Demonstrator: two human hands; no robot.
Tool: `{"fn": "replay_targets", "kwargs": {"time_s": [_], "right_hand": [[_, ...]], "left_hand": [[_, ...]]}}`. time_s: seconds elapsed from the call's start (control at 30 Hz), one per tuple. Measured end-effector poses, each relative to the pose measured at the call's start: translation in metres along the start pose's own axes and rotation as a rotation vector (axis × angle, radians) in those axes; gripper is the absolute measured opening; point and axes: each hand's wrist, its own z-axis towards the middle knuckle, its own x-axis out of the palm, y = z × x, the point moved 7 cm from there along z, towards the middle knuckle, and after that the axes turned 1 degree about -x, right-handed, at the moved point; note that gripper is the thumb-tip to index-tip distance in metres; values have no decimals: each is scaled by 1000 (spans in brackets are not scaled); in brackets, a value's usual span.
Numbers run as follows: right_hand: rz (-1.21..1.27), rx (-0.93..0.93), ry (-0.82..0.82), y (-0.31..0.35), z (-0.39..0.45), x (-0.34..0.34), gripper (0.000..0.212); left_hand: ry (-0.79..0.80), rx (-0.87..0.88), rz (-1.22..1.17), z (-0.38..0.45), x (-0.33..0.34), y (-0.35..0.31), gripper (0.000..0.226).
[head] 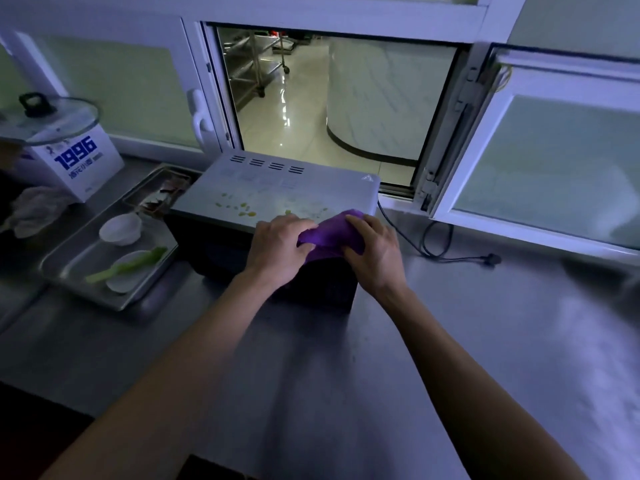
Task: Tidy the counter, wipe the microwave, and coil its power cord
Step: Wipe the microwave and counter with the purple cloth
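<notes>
A grey microwave (277, 188) stands on the steel counter (485, 341) below an open window. Yellow-green smears and crumbs dot its top. A purple cloth (329, 237) lies bunched at the top's front right edge. My left hand (278, 249) grips the cloth's left side and my right hand (375, 252) grips its right side. The black power cord (433, 242) runs from the microwave's right rear, loops loosely on the counter and ends in a plug (493, 259) lying unplugged.
A steel tray (69, 271) left of the microwave holds two white bowls (120, 228) and a green vegetable stalk (128, 265). Behind it are a second tray (157, 188), a crumpled cloth (34, 209), a white box (78, 161) and a glass lid (48, 116). An open window sash (536, 161) juts over the counter at right.
</notes>
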Motion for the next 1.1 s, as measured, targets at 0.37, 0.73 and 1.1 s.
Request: {"fn": "replay_targets", "kwargs": {"time_s": [0.37, 0.73, 1.1], "right_hand": [[-402, 111, 135, 20, 41, 38, 51], [-527, 379, 121, 36, 34, 79, 65], [-499, 409, 220, 35, 44, 80, 67]], "left_hand": [[67, 109, -100, 62, 20, 60, 34], [176, 385, -85, 80, 27, 83, 25], [179, 392, -18, 63, 13, 89, 25]]}}
